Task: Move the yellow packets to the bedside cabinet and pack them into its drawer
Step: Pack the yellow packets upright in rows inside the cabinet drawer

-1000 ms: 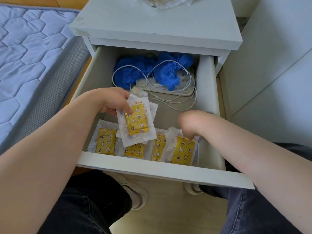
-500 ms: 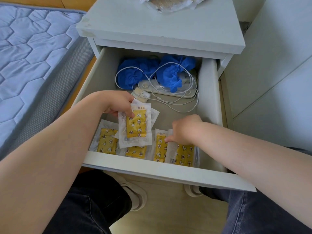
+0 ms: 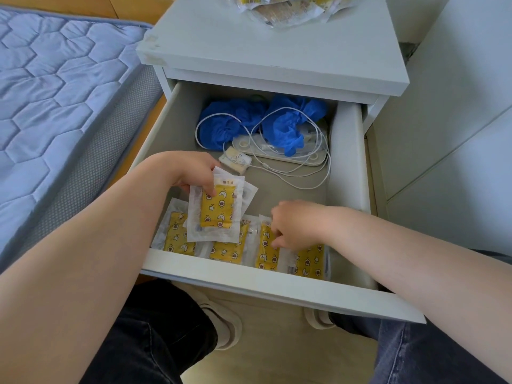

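Note:
The white bedside cabinet (image 3: 277,51) has its drawer (image 3: 263,284) pulled out. My left hand (image 3: 191,170) holds a small stack of yellow packets (image 3: 217,209) over the drawer's left side, thumb on the top one. A row of several yellow packets (image 3: 177,236) stands along the drawer's front wall. My right hand (image 3: 296,223) reaches into that row, and its fingertips pinch the edge of an upright packet (image 3: 267,250). More yellow packets (image 3: 288,6) lie heaped on the cabinet top.
At the back of the drawer lie crumpled blue gloves (image 3: 288,126), a white cable (image 3: 304,173), a white power strip (image 3: 277,153) and a small white item (image 3: 235,159). A blue quilted mattress (image 3: 55,92) lies to the left. A white wall panel (image 3: 457,134) stands at right.
My right hand slid left along the front row, from the rightmost packet to the one beside it. The left hand kept its stack almost still. The view has tilted up slightly.

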